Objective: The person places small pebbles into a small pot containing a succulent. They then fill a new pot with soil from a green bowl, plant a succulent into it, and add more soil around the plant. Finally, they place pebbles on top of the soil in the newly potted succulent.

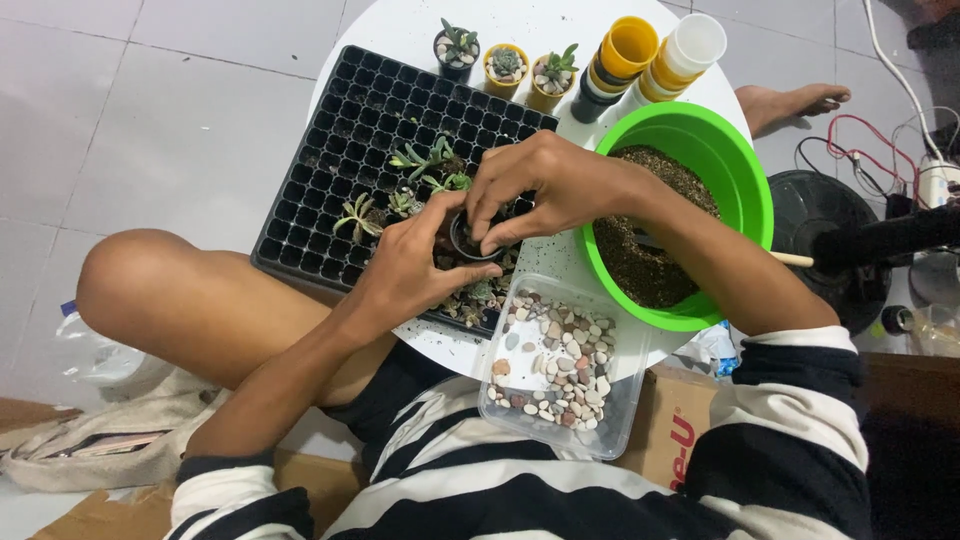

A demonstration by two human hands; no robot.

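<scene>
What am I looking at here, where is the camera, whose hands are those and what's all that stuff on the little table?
The one picture comes from a camera worn on a person's head, looking down at their own bare hands. The left hand steadies a small black pot while the right hand presses its fingers into the top. Both work over a black seedling tray holding small succulents. On the round white table there are also a green bowl of soil, a clear tub of pebbles, three planted pots and stacked empty pots.

A green bowl of soil (745, 170) sits at three o'clock, stacked cups (650, 55) at one, three potted succulents (505, 68) at twelve, and a clear tub of pebbles (560, 365) at six.
</scene>
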